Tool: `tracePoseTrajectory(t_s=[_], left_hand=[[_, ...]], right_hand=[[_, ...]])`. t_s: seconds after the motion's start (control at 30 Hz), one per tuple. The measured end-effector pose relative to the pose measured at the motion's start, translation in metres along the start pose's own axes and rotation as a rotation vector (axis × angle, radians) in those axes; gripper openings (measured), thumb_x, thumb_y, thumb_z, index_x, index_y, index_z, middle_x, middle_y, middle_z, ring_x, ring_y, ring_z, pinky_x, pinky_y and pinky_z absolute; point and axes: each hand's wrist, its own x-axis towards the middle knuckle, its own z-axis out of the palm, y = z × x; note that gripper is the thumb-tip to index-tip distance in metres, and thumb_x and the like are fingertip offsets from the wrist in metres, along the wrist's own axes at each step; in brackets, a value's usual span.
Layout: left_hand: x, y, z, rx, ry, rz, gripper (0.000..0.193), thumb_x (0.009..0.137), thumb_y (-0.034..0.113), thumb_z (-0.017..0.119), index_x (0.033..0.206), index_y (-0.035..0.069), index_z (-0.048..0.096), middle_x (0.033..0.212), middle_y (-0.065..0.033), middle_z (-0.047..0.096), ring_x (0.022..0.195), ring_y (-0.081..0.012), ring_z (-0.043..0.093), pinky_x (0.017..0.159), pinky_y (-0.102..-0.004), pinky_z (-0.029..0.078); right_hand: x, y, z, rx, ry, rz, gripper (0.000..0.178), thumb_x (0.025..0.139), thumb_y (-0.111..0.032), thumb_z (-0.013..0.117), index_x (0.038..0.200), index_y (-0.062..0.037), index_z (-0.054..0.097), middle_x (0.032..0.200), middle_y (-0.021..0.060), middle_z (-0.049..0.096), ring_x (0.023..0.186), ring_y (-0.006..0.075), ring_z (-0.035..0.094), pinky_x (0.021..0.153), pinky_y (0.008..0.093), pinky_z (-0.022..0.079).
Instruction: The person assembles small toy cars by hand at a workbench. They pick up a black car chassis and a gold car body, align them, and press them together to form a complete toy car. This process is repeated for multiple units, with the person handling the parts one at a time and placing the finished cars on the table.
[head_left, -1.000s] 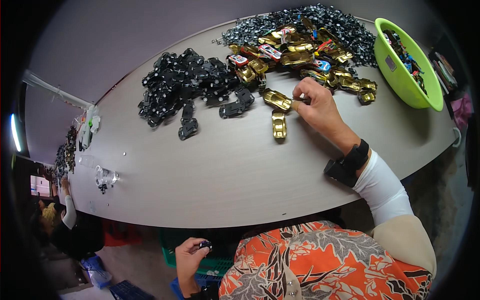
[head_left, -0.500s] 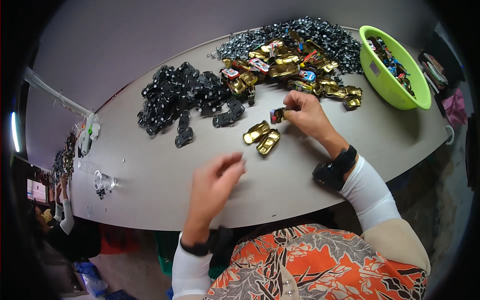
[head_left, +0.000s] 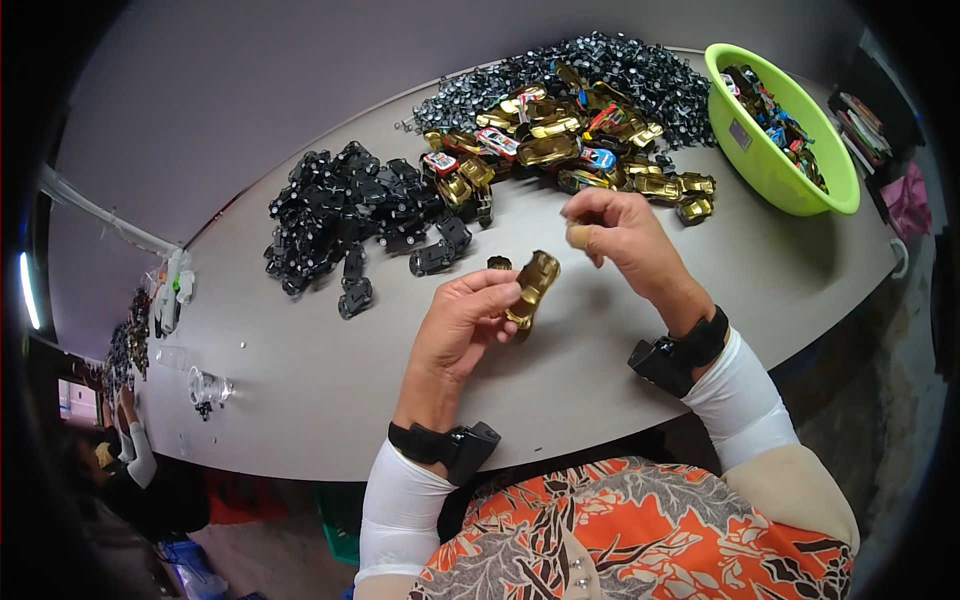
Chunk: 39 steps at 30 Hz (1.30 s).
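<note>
My left hand [head_left: 455,325] pinches a shiny gold toy car body [head_left: 536,285] between thumb and fingers, tilted just above the table. Behind those fingertips shows the end of a second dark-gold piece [head_left: 499,262]; whether it is held or lies on the table I cannot tell. To the right, my right hand [head_left: 622,235] hovers with its fingers curled and pressed together, a tan wrap on one digit. Whatever sits inside them is hidden. Beyond it lies a heap of gold car bodies [head_left: 550,150], some with coloured pieces among them.
Black car chassis [head_left: 350,200] are piled at the left. Small dark and silvery parts [head_left: 620,70] spread along the back. A lime-green basin [head_left: 780,160] of colourful pieces stands back right. Far left are a clear cup [head_left: 210,385] and another person [head_left: 130,450] at the table.
My left hand has moved up and right and taken a gold car body from the table. My right hand has drawn back slightly from where it held a small piece near the gold bodies.
</note>
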Motion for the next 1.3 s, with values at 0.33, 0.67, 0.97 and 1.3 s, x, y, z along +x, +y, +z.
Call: tracePoseTrajectory(t_s=[0.33, 0.67, 0.97, 1.3], left_hand=[[-0.01, 0.001, 0.008, 0.417, 0.137, 0.222, 0.012, 0.077, 0.0, 0.061, 0.087, 0.001, 0.068, 0.071, -0.0026, 0.062, 0.058, -0.0047, 0.054, 0.048, -0.017, 0.041], [-0.01, -0.005, 0.016, 0.984, 0.15, 0.965, 0.028, 0.068, -0.009, 0.065, 0.091, 0.006, 0.07, 0.082, -0.0059, 0.058, 0.071, -0.0141, 0.057, 0.062, -0.0243, 0.046], [0.012, 0.033, -0.053, 1.573, 0.39, 0.903, 0.02, 0.064, -0.001, 0.065, 0.084, 0.002, 0.061, 0.089, -0.0099, 0.061, 0.078, -0.0267, 0.057, 0.07, -0.033, 0.046], [0.009, 0.029, -0.032, 0.884, 0.371, 0.54, 0.038, 0.068, 0.005, 0.068, 0.105, 0.002, 0.059, 0.084, -0.0038, 0.055, 0.065, -0.0115, 0.051, 0.057, -0.0224, 0.042]], right_hand=[[-0.004, 0.006, 0.016, 0.24, -0.17, 0.261, 0.017, 0.08, -0.021, 0.067, 0.083, -0.0057, 0.061, 0.068, -0.0022, 0.057, 0.052, 0.0041, 0.045, 0.042, 0.0196, 0.033], [-0.005, 0.004, 0.018, 0.2, -0.466, 0.41, 0.016, 0.074, -0.014, 0.069, 0.085, -0.0061, 0.061, 0.068, -0.0014, 0.06, 0.048, 0.0029, 0.046, 0.038, 0.018, 0.029], [-0.006, 0.0, 0.005, -1.008, -0.038, -0.229, 0.02, 0.067, -0.011, 0.06, 0.085, -0.0028, 0.058, 0.073, 0.0132, 0.06, 0.066, 0.0281, 0.059, 0.06, 0.0392, 0.047], [0.001, 0.022, 0.009, -1.089, -0.004, -0.319, 0.01, 0.068, -0.005, 0.055, 0.077, -0.0017, 0.055, 0.081, 0.0171, 0.055, 0.073, 0.0343, 0.058, 0.064, 0.0434, 0.047]])
